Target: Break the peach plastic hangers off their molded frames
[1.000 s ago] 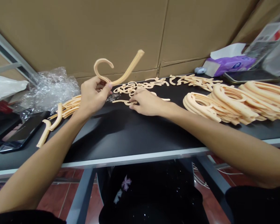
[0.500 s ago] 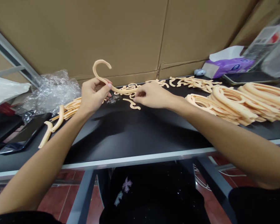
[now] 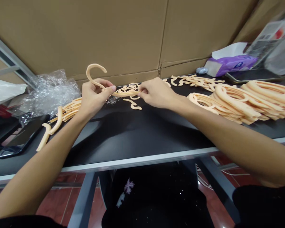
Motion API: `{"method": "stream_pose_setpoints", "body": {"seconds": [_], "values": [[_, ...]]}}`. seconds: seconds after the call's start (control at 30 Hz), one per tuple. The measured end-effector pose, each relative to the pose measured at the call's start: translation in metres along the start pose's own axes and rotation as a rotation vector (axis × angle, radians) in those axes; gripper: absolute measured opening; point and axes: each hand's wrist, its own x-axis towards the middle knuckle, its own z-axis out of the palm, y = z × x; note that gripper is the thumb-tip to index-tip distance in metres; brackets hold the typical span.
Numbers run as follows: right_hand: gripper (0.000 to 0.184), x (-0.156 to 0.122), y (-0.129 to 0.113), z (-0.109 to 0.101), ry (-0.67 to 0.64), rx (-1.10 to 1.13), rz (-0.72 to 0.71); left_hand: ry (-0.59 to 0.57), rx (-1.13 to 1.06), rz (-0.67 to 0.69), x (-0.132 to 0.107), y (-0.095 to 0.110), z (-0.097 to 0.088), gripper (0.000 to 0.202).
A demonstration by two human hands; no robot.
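A cream plastic clothes hanger (image 3: 125,94) with a curved hook is held above the table between both hands. My left hand (image 3: 95,96) is closed round it just below the hook, which points up and curls to the right. My right hand (image 3: 155,91) pinches the far end of its arm; the fingertips are partly hidden. Beneath and behind lie several small curved cream pieces (image 3: 133,104), one of them S-shaped. To the left of my left hand sits a pile of long cream hanger arms (image 3: 70,109), with two loose arms in front.
Stacked cream hanger parts (image 3: 237,103) fill the right side, with more small pieces (image 3: 197,80) behind them. A purple tissue pack (image 3: 237,65) and a phone (image 3: 254,76) stand at back right. Crumpled clear plastic (image 3: 52,90) and a dark phone (image 3: 23,136) lie left. Cardboard (image 3: 109,34) walls the back.
The hanger's hook has tipped lower and to the left with my left hand. My right hand stays pinched at the arm's end. The whole view has shifted slightly.
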Motion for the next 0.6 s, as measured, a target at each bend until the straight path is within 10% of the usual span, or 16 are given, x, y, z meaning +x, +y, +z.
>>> {"method": "stream_pose_setpoints", "body": {"seconds": [0.37, 0.6], "values": [[0.019, 0.003, 0.004, 0.005, 0.065, 0.125, 0.103, -0.184, 0.063, -0.064, 0.008, -0.004, -0.016, 0.023], [0.016, -0.005, -0.012, 0.010, -0.237, 0.155, -0.058, -0.240, 0.106, -0.068, 0.008, -0.004, -0.028, 0.016]]}}
